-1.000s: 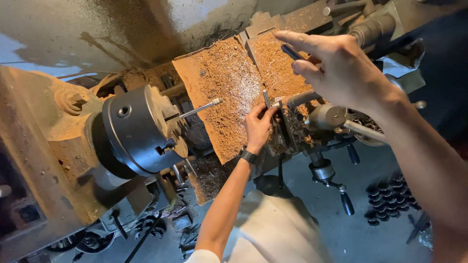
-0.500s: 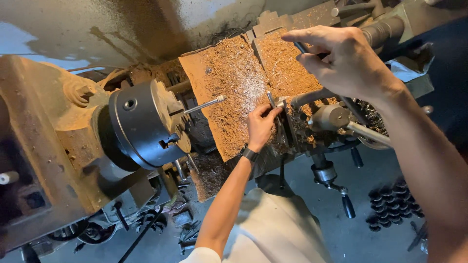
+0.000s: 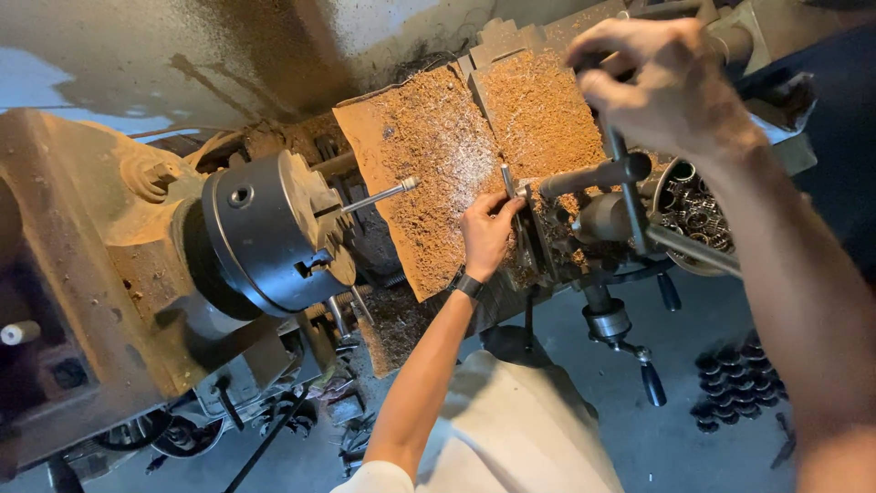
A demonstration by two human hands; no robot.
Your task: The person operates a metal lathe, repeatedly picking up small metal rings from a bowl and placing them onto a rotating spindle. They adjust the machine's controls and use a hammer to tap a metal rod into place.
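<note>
Workshop w/ old lathe, bed covered in sawdust-like chips. Left hand pinches the cutting tool at the tool post; right hand closed round the wrench handle. Rod sits in chuck. Judgement: hold tool square, tighten steadily.

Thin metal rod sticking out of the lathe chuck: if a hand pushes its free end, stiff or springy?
The thin silver metal rod is long, slender and held only at the dark round chuck, so its free end would probably flex slightly. Looks smooth, likely slippery. Clamped, it shouldn't roll.
</note>
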